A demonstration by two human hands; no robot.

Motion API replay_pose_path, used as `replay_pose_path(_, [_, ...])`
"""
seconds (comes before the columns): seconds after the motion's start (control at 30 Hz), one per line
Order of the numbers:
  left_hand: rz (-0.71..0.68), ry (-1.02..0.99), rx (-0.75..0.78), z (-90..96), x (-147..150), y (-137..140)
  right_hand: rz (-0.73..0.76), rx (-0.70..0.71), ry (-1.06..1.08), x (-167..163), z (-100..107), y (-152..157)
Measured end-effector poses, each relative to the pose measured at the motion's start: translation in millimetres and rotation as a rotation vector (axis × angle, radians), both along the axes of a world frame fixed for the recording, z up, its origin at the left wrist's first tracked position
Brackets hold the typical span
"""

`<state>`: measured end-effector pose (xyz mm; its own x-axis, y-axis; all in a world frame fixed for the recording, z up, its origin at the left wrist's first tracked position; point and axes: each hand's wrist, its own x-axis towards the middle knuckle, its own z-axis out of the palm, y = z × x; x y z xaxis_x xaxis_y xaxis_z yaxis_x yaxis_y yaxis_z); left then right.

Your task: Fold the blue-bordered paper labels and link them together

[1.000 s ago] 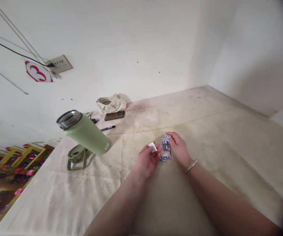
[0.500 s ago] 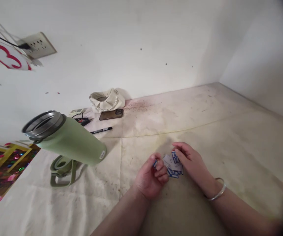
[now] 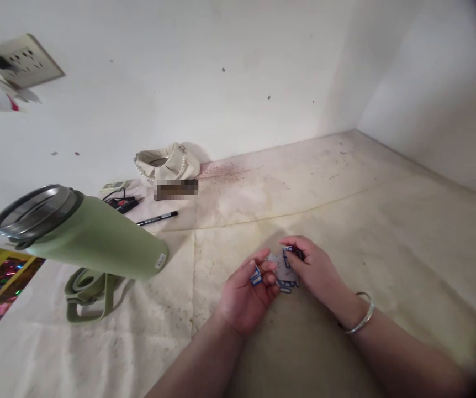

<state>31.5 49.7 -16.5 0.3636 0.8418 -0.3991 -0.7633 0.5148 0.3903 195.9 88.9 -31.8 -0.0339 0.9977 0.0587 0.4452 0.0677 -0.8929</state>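
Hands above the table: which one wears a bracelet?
The right hand, with a silvery bracelet around its wrist; the left hand has a bare wrist.

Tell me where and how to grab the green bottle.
Grip the green bottle around its body, probably from the right with the left hand, once freed of its small blue-edged piece: that side faces the hand, while the lid lies on the near side. The mouth is open, so keep it upright.

Two hands, one bracelet, one bottle, one lid, one pen, one bag and one wall socket are seen; several blue-edged pieces are shown, too overlapped to be counted exactly.
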Motion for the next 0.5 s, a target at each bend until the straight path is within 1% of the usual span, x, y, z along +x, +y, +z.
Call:
replay_pose_path(0.17, [-0.001,0.031,0.034,-0.3,2,-2,-0.061,-0.102,0.08,0,10,-2])
replay_pose_path(0.27, [-0.016,0.025,0.039,0.5,2,-2,-0.091,-0.127,0.118,-1,13,-3])
replay_pose_path(0.4, [-0.037,-0.014,0.049,2.0,2,-1,-0.117,-0.095,0.132,-2,16,-9])
replay_pose_path(0.5, [-0.049,-0.05,0.066,2.6,4,-1,-0.043,-0.01,0.152,-5,21,-16])
